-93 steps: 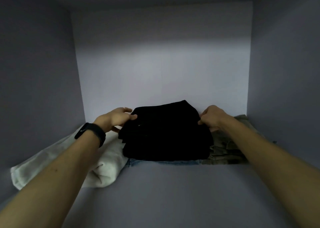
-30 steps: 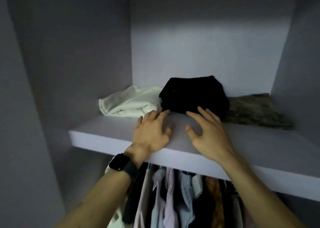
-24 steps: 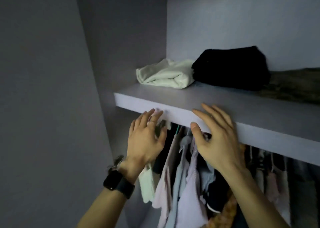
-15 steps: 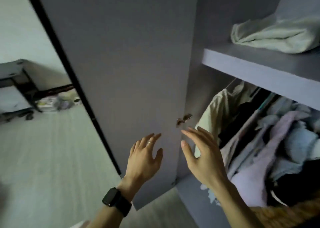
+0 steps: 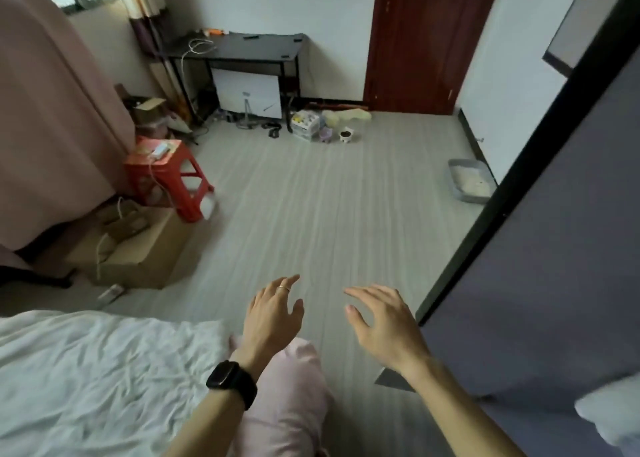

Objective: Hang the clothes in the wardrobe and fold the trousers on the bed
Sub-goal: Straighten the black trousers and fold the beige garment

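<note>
My left hand (image 5: 273,314) and my right hand (image 5: 382,321) hover side by side over the floor, fingers spread, holding nothing. The left wrist wears a black watch. The bed (image 5: 97,377) with a rumpled white sheet fills the lower left, just left of my left forearm. The open wardrobe door (image 5: 540,276), grey-purple with a black edge, stands at the right beside my right hand. No trousers or hanging clothes show in this view; the wardrobe's inside is out of frame.
A cardboard box (image 5: 138,248) and a red plastic stool (image 5: 169,176) sit beyond the bed. A black desk (image 5: 235,49) stands at the far wall, a dark red door (image 5: 426,40) beside it. A grey litter tray (image 5: 469,184) lies near the wardrobe door.
The view has swung left and down, from the wardrobe shelf with the folded black clothes to the room and the bed. Both hands left the shelf and stay empty.
</note>
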Tool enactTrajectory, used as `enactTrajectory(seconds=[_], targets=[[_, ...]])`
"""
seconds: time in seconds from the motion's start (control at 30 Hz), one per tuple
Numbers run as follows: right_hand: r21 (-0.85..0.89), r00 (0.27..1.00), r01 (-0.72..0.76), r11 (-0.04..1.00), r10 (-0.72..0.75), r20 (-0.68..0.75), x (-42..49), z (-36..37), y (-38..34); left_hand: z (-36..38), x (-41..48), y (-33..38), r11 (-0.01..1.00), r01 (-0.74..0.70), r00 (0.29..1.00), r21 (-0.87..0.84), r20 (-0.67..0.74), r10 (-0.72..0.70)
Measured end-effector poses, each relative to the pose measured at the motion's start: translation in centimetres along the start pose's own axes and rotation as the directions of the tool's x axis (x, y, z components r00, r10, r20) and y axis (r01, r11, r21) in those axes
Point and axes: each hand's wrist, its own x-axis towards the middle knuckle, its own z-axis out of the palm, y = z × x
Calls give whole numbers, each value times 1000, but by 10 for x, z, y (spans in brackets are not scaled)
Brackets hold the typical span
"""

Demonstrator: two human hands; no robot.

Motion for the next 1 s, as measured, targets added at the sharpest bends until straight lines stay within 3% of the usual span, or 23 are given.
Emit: enactTrajectory(seconds=[0.3, 0.63, 0.8, 0.87, 1.0], targets=[[15, 985, 115, 993, -116, 125, 140, 56, -78, -60, 55, -114, 977, 211, 974, -1, -84, -211], [94, 941, 262, 961, -275, 196, 320, 108, -117, -107, 150, -168, 927, 372, 898, -51, -232, -374], [203, 862, 395, 896, -438, 256, 440, 149, -148, -128, 216, -208, 838, 541, 780, -74, -329, -533], [252, 794, 464, 849, -525, 308, 497, 163, -159, -136, 257, -220, 777, 616, 707, -128, -345, -617], [296, 698, 547, 783, -622, 356, 570, 171, -178, -159, 316, -232, 718, 677, 643, -162, -343, -685]])
